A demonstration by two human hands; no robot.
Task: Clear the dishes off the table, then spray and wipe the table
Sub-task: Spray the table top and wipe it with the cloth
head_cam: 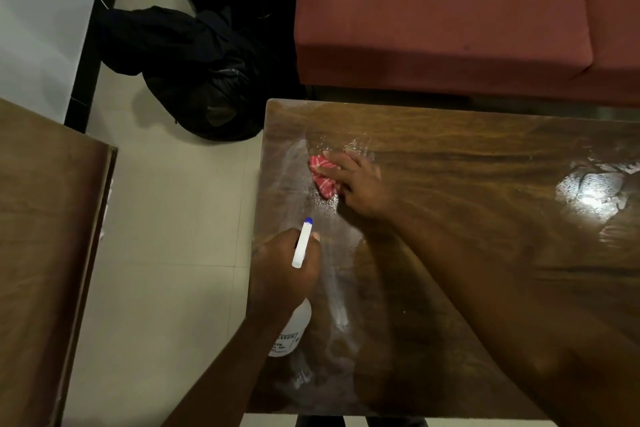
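No dishes show on the table [450, 184], so clearing looks done and the step in hand is spray and wipe. The right hand [356, 180] lies over a bunched red-and-white cloth [322, 177] toward 10 o'clock on the tabletop, fingers spread fairly straight across it and pressing it down, not curled round it. A patch of fine droplets [322, 201] sits just at 6 o'clock of the cloth, touching its lower edge, and wet streaks shine around it.

The left hand [284, 263] grips the neck of a white spray bottle [294, 329] over the table's 8 o'clock edge, fingers wrapped round it, the blue-tipped nozzle aimed toward 12 o'clock at the droplets.

Toward 3 o'clock a bright wet glare [592, 191] marks more liquid, well apart from the cloth.

Next, I judge, the cloth should sweep toward 6 o'clock through the droplets, then across toward 3 o'clock, with firm, even pressure so no film is left; the bottle needs 1 more squeeze only where the wood looks dry.
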